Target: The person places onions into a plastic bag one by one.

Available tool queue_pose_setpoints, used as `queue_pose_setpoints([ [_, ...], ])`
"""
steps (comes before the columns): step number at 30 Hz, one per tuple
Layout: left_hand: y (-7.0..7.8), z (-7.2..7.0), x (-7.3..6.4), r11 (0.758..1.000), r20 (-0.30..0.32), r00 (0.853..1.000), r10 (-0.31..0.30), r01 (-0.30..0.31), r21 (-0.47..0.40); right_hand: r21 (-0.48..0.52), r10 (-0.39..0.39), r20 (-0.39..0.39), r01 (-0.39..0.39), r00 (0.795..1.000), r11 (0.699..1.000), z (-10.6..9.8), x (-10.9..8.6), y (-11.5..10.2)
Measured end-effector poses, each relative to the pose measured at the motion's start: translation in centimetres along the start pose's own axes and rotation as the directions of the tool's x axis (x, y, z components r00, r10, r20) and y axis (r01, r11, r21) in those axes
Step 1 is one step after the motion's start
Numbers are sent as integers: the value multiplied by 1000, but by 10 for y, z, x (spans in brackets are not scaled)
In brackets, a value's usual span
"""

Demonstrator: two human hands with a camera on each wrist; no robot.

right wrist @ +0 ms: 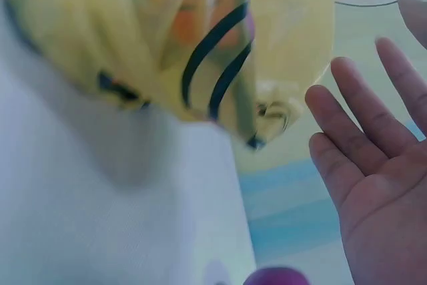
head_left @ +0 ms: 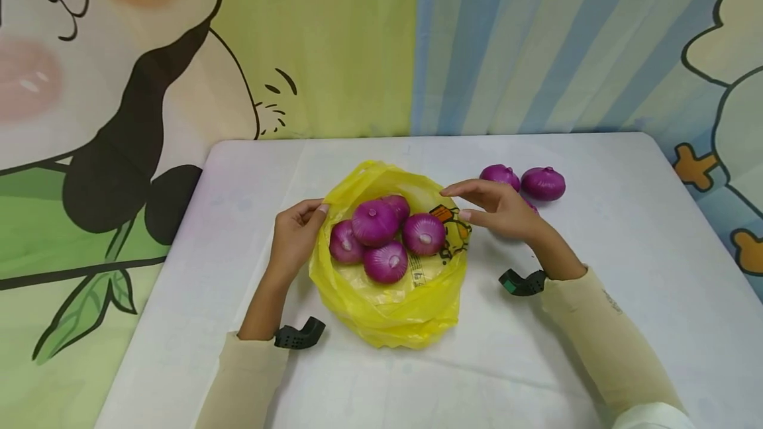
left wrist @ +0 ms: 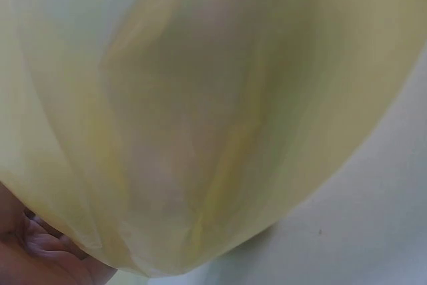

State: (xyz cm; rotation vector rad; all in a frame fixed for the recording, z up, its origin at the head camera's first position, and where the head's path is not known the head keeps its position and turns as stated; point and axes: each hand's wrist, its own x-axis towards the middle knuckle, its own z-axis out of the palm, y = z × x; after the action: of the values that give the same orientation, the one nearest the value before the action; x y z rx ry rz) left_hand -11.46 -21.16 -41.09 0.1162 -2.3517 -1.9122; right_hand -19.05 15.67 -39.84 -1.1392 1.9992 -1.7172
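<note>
A yellow plastic bag [head_left: 381, 323] stands with its mouth wide, several red onions [head_left: 385, 262] piled inside. My left hand [head_left: 296, 234] pinches the bag's left rim between thumb and fingers. In the left wrist view the bag [left wrist: 187, 165] fills most of the picture, and only part of the left hand [left wrist: 40, 251] shows. Beside the bag's right rim, my right hand [head_left: 497, 207] hovers with fingers extended. The right wrist view shows that palm [right wrist: 387, 198] holding nothing, apart from the printed bag side [right wrist: 200, 51].
Behind the right hand, more red onions [head_left: 543, 183] lie on the white table [head_left: 417, 389], one partly hidden by the hand. A cartoon-printed curtain [head_left: 334, 45] hangs along the far edge. Black wrist devices [head_left: 300, 334] sit at both cuffs.
</note>
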Motion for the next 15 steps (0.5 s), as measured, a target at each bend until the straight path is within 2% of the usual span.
queue_pose_setpoints([
  [11,1,-1,-2,1000,0,1000,-13,13,4,-63,-22,-109,15,994,998,-17,-24,-4],
  [15,2,-1,-2,1000,6,1000,-15,15,-5,-45,-9,-139,2,990,999,-26,-33,-5],
])
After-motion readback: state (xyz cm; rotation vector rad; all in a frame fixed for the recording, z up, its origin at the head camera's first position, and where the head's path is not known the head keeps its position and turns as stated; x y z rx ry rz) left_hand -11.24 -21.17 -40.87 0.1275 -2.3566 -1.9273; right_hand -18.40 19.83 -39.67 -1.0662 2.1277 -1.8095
